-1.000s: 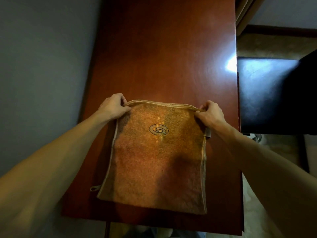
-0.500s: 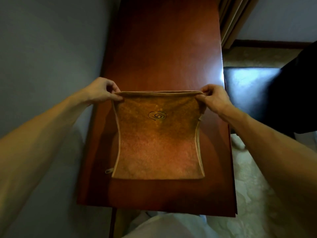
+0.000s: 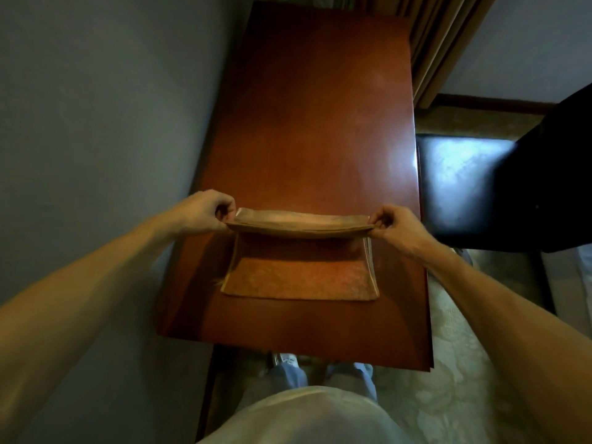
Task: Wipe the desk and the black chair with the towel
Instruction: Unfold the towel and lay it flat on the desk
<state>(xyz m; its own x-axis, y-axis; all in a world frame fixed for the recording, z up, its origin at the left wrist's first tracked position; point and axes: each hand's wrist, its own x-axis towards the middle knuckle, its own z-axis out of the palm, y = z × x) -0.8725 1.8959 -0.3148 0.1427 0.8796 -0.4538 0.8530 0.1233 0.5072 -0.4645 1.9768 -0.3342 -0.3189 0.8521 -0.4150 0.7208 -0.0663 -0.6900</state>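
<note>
View from the head camera, looking down a long desk of smooth, reddish-brown polished wood. It is rectangular, with a soft sheen on its right side.

**Towel.** The towel is an orange-brown terry cloth with a nubbly pile and a pale woven band along its side edges. Its near part lies flat on the near half of the desk. Its far edge is raised off the wood and drawn taut into a thin, slightly bowed strip. A small loop sticks out at the near left corner. Any mark on the raised part is hidden by the fold.

**Hands.** The left hand pinches the far left corner of the towel, its fingers curled over the edge. The right hand pinches the far right corner in the same way. Both bare forearms reach in from the near corners of the view.

**Surroundings.**
- The black chair stands just beside the desk's right edge. Its seat is glossy and catches a bluish reflection.
- A plain grey wall runs along the left side of the desk.
- A pleated curtain hangs at the far right.
- A pale patterned floor covering lies to the near right.
- Below the near edge of the desk are blue trouser legs, a light shoe and a pale shirt.
</note>
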